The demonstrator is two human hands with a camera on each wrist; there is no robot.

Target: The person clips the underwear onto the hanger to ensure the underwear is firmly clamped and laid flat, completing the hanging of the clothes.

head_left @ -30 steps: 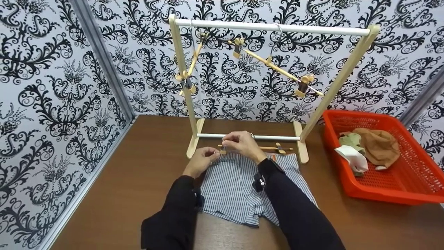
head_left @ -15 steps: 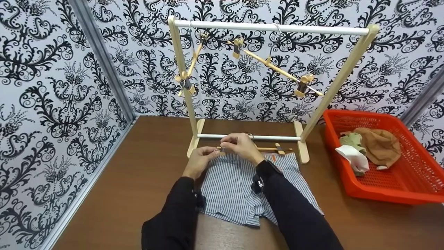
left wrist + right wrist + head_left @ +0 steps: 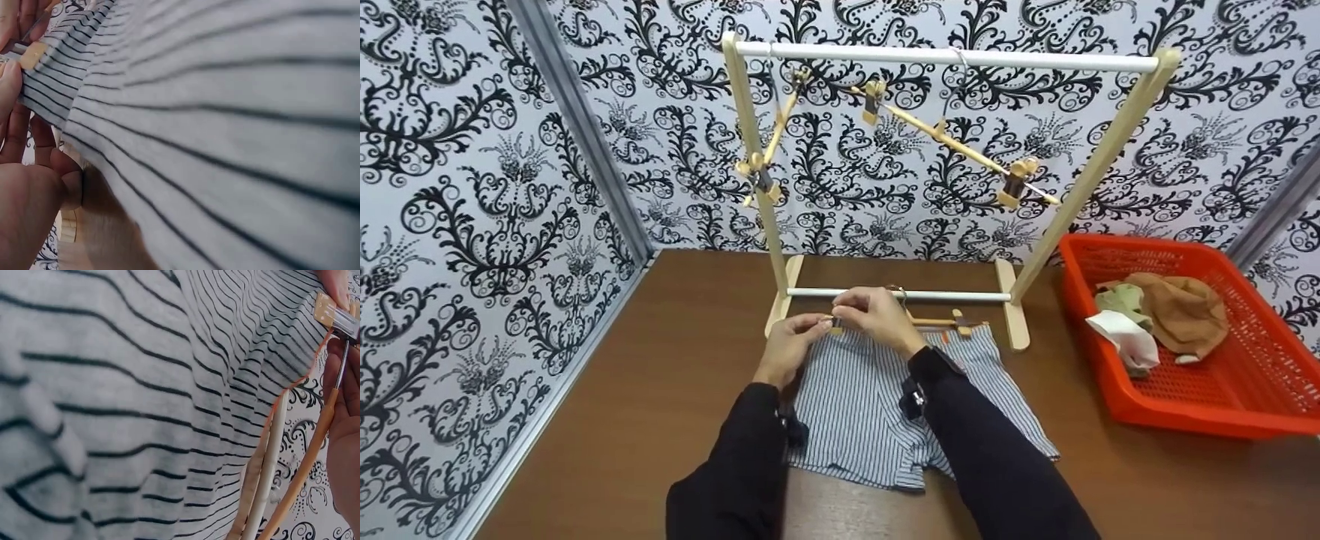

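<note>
Blue-white striped shorts (image 3: 847, 412) lie on the table, waistband toward the rack. My left hand (image 3: 790, 349) pinches the waistband's left corner. At that corner, my right hand (image 3: 881, 319) grips the end clip (image 3: 336, 316) of a wooden clip hanger (image 3: 934, 322). In both wrist views the clip's wooden jaw overlaps the waistband edge, which is raised off the table. The hanger's other clip (image 3: 961, 324) sits at the right part of the waistband; whether it bites the cloth is unclear. My right hand hides the middle of the hanger.
A wooden rack (image 3: 949, 58) stands behind the shorts, with two clip hangers (image 3: 960, 148) on its top bar. To the right is a red basket (image 3: 1207, 424) holding brown cloth (image 3: 1181, 315), green cloth (image 3: 1121, 304) and white cloth (image 3: 1125, 341). A patterned wall rises behind.
Both hands have shifted slightly left and up. The waistband and hanger have risen a little with them, and the hanger's right clip has moved slightly left.
</note>
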